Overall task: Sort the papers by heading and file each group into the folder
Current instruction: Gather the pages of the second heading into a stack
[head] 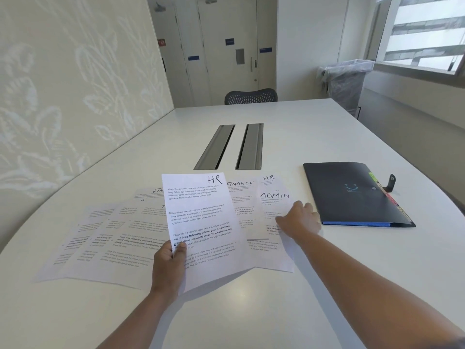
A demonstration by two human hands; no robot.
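My left hand [169,267] grips the lower left edge of a sheet headed HR [201,217], holding it lifted and tilted above the table. Beneath and beside it lie other printed sheets: one headed FINANCE [241,197], one headed ADMIN [273,205] and another HR sheet [268,181] partly under it. My right hand [298,219] rests on the ADMIN sheet, fingers on the paper; how they lie there is hard to tell. More sheets [105,235] fan out to the left, their headings mostly hidden. A dark expanding folder [352,195] with coloured tabs lies closed at the right.
The white table [289,285] has two grey cable-slot covers [229,147] in its middle. A dark mesh chair [251,96] stands at the far end. A bin lined with plastic [346,84] stands by the window at the right. A patterned wall runs along the left.
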